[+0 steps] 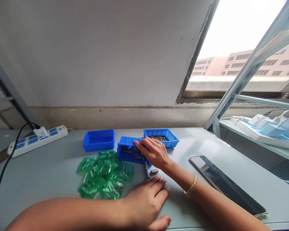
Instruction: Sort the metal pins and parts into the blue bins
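Note:
My right hand (155,152) grips the right side of a blue plastic bin (128,140), which is tipped with its opening toward me. Dark grey metal pins (135,150) lie inside it, partly hidden by my fingers. In front of the bin, a few of the same pins (154,171) rest on the table. My left hand (148,202) lies flat beside them, fingers stretched out and holding nothing. To the left of the tipped bin is a pile of green plastic bags (103,175) with small metal pieces inside.
Behind stand a second blue bin (98,141) at left and a third blue bin (172,138) with small dark screw-like parts. A phone (226,183) lies at right. A power strip (38,141) with a black cable is at left. Metal shelf posts (231,96) flank the table.

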A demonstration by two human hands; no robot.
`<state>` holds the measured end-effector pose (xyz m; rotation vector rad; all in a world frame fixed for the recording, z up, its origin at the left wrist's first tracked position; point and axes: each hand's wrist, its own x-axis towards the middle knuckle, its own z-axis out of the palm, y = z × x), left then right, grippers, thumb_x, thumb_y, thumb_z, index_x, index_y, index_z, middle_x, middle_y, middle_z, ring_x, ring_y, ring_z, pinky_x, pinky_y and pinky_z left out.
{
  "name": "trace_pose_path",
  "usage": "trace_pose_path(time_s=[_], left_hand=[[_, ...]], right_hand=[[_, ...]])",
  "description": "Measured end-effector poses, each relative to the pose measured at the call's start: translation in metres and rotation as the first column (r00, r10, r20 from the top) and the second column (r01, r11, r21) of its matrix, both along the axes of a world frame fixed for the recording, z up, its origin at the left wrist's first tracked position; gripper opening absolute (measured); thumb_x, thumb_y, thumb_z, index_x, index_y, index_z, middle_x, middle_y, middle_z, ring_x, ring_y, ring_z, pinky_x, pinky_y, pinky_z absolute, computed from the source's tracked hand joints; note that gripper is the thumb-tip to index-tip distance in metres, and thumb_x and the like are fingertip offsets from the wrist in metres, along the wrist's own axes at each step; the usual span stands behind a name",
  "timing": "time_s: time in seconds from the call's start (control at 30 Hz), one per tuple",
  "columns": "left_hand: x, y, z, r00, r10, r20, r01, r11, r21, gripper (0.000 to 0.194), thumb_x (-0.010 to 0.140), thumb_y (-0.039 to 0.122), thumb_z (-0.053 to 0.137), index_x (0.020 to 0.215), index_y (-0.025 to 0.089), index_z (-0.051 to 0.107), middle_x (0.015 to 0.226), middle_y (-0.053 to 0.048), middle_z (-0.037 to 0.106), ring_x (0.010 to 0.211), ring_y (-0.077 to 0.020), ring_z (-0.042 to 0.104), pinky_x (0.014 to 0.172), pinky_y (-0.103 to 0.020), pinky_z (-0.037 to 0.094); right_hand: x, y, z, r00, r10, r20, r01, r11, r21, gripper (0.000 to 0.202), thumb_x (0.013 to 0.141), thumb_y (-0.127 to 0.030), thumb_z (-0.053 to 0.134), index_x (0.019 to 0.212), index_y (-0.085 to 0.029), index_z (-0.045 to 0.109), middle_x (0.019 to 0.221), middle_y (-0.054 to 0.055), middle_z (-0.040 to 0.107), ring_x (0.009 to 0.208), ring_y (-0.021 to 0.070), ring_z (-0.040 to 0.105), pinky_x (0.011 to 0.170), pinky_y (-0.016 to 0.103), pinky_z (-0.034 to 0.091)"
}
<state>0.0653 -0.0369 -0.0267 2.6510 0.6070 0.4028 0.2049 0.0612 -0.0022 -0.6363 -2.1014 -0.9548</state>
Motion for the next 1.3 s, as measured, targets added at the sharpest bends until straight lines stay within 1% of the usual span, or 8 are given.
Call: trace_pose_path(time_s=[0.63, 0.87, 1.07, 1.3], left_hand=[[0.0006, -0.0004, -0.0013, 1.000, 0.008, -0.005, -0.008, 1.000, -0.002, 0.061, 0.088, 0.040, 0.046, 0.136, 0.001, 0.043, 0.144, -0.027, 0.039, 0.136, -0.0355, 0.030, 0.113, -0.041, 0.024], [0.0005, -0.0004, -0.0023, 1.000, 0.004, 0.012, -0.004, 1.000, 0.004, 0.062, 0.088, 0.040, 0.047, 0.135, 0.001, 0.043, 0.144, -0.027, 0.040, 0.137, -0.0342, 0.030, 0.113, -0.039, 0.024], [0.0008, 0.0001, -0.0015, 1.000, 0.009, 0.010, -0.009, 1.000, 0.005, 0.062, 0.088, 0.040, 0.047, 0.135, 0.001, 0.043, 0.144, -0.027, 0.040, 0.137, -0.0339, 0.029, 0.114, -0.039, 0.024], [0.0003, -0.0006, -0.0024, 1.000, 0.008, 0.000, -0.008, 1.000, 0.005, 0.062, 0.089, 0.041, 0.045, 0.137, 0.002, 0.042, 0.145, -0.026, 0.039, 0.138, -0.0333, 0.027, 0.114, -0.040, 0.024]], right_hand=[[-0.0029, -0.0045, 0.0046, 0.999, 0.036, 0.013, -0.037, 0.999, 0.033, 0.023, 0.093, -0.006, 0.042, 0.094, -0.012, 0.065, 0.066, 0.002, 0.056, 0.059, 0.0120, 0.043, 0.052, 0.026, 0.031], [-0.0032, -0.0039, 0.0035, 0.999, 0.034, -0.004, -0.034, 0.999, 0.030, 0.022, 0.093, -0.008, 0.043, 0.094, -0.015, 0.065, 0.066, 0.001, 0.056, 0.058, 0.0112, 0.043, 0.053, 0.026, 0.031], [-0.0027, -0.0067, 0.0036, 0.997, 0.077, 0.002, -0.077, 0.996, 0.040, 0.020, 0.092, -0.007, 0.045, 0.097, -0.013, 0.064, 0.065, 0.001, 0.056, 0.058, 0.0112, 0.043, 0.052, 0.026, 0.030], [-0.0010, -0.0088, 0.0030, 0.991, 0.131, 0.018, -0.132, 0.989, 0.066, 0.021, 0.091, -0.006, 0.046, 0.104, -0.012, 0.061, 0.062, -0.001, 0.054, 0.053, 0.0105, 0.039, 0.050, 0.027, 0.026]])
